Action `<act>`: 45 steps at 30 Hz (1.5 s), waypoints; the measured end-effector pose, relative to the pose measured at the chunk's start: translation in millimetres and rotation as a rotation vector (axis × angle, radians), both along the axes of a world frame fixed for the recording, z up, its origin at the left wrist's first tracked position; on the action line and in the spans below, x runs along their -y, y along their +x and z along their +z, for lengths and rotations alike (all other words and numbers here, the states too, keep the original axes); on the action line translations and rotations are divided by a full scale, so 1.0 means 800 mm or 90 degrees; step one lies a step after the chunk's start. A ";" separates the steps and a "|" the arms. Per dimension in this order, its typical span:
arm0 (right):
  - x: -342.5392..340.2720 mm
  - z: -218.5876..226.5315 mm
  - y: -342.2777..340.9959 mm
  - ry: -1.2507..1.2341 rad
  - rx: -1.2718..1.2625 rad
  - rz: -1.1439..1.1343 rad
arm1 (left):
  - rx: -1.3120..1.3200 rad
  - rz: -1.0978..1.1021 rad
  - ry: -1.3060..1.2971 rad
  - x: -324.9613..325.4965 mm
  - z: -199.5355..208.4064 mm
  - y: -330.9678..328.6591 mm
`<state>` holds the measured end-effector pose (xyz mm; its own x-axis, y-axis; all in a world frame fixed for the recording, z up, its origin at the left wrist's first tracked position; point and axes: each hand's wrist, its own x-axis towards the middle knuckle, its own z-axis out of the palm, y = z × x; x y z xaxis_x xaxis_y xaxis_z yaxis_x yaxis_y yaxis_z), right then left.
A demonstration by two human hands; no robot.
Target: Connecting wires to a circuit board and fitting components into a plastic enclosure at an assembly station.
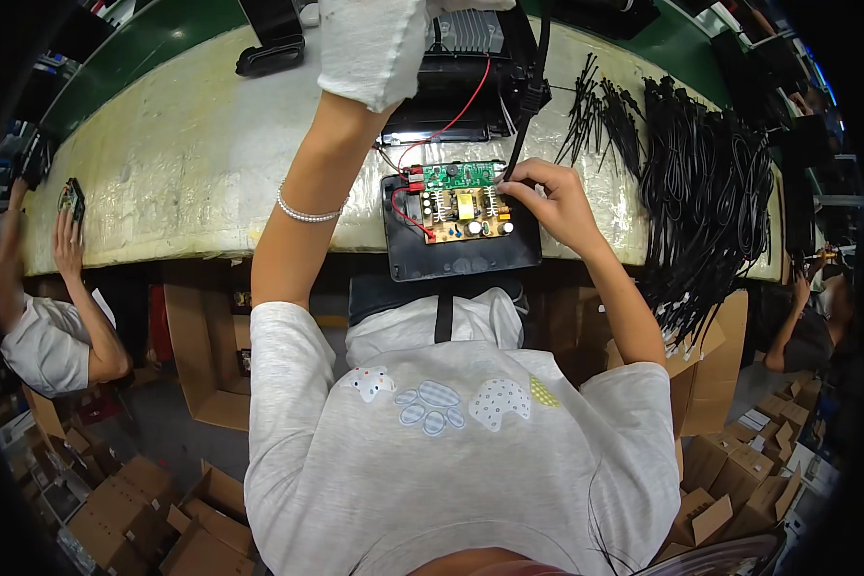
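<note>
My right hand (555, 204) pinches the lower end of a black cable (519, 144) at the right edge of a circuit board (461, 213). The board carries a green section at its far side, a yellow transformer and several capacitors. It rests on a black plastic cover (466, 261) at the near table edge. My left hand (372, 48), in a white glove, reaches to the top of the picture beside a black device housing (461, 82) with a grey finned metal part. Its fingers are mostly cut off there. Red wires (451, 117) run from the board toward the housing.
Black cables (686, 182) lie bundled on the right of the table (163, 163) and hang over its edge. A black part (271, 48) stands at the far left. Cardboard boxes (206, 355) sit below. Another person's hand (67, 245) holds a small board at the left.
</note>
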<state>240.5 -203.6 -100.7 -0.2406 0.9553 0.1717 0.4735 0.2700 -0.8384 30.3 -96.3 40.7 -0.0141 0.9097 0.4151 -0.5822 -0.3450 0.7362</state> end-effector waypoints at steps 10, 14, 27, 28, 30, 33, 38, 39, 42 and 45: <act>-0.007 0.007 0.004 -0.048 -0.028 -0.037 | -0.012 -0.034 0.028 -0.016 -0.014 -0.004; -0.007 -0.001 0.001 -0.003 0.013 -0.002 | -0.047 -0.018 -0.028 -0.017 -0.024 -0.004; -0.001 0.006 0.004 0.121 0.124 0.022 | -0.066 -0.053 -0.021 -0.022 -0.046 -0.004; 0.000 0.004 0.001 0.134 0.127 0.021 | -0.066 -0.065 -0.026 -0.021 -0.050 -0.006; 0.002 -0.001 0.001 0.143 0.141 0.026 | -0.065 -0.080 -0.039 -0.024 -0.045 -0.002; 0.001 -0.008 0.006 0.136 0.098 0.047 | -0.139 -0.024 -0.142 -0.062 -0.026 0.008; -0.022 0.014 0.079 0.269 0.194 -0.022 | -0.856 0.393 0.236 -0.064 -0.044 -0.001; -0.031 0.011 0.103 0.300 0.290 -0.065 | -0.930 0.335 0.199 -0.067 -0.050 -0.004; -0.046 0.011 0.125 0.331 0.462 0.002 | -0.719 0.214 0.292 -0.001 -0.072 0.003; -0.049 -0.004 0.131 0.384 0.633 0.112 | -0.734 0.034 0.192 0.046 -0.101 0.013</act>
